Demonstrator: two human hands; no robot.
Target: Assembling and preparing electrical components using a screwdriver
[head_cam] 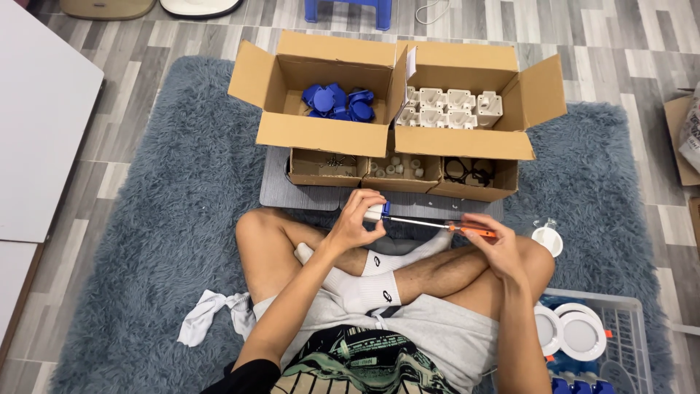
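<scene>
Ahead, open cardboard boxes point(394, 109) face both hands point(357, 219).

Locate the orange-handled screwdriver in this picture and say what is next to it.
In the head view the screwdriver lies right of centre, held by the right hand, its tip at the small white part in the left hand, just below the small cardboard boxes.

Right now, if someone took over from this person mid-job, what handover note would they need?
Left hand: pinches a small white-and-blue part above the knees.
Right hand: grips an orange-handled screwdriver, its tip at that part.
Supplies: blue parts in the left open box, white parts in the right one; three small trays in front hold screws, small pale pieces and black rings.
Done: round white units lie in the basket at right.
Left: the boxes still hold many parts.
</scene>
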